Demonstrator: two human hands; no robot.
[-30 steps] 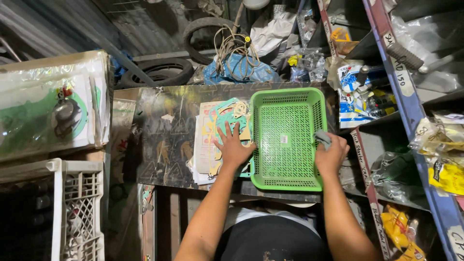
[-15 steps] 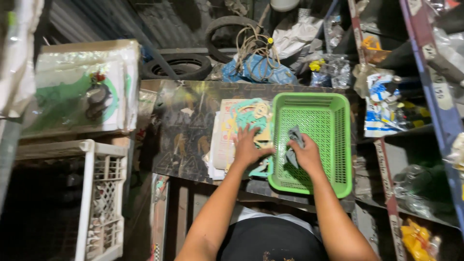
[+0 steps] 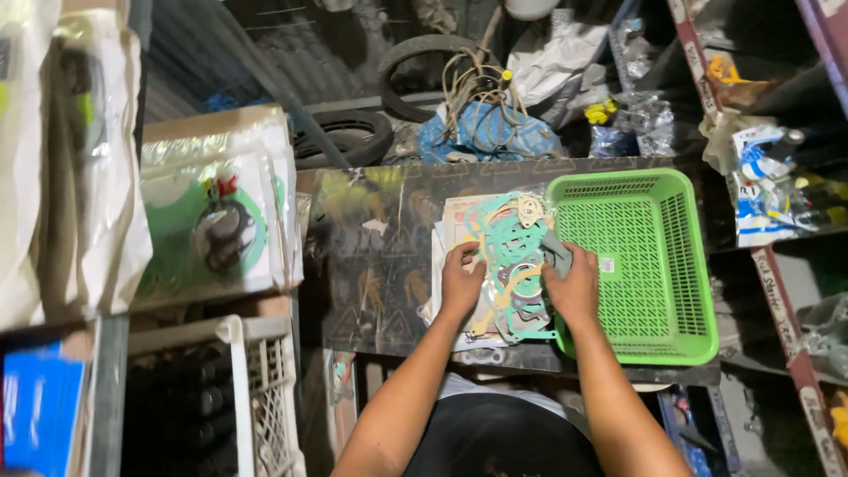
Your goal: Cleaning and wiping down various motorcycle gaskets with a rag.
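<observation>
Both hands rest on the gasket pile (image 3: 505,265) on the desk (image 3: 371,256), beside green basket (image 3: 645,256). Left hand (image 3: 461,284) fingers curled, pinning the sheets; right hand (image 3: 572,287) prob. pinches a grey gasket (image 3: 556,253) w/ thumb, to lift it.

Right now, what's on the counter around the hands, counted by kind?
Green baskets: 1
Piles of gaskets and sheets: 1
Hands on the pile: 2, left hand and right hand
Single gaskets in the pile: too overlapped to count
Total: 4
</observation>
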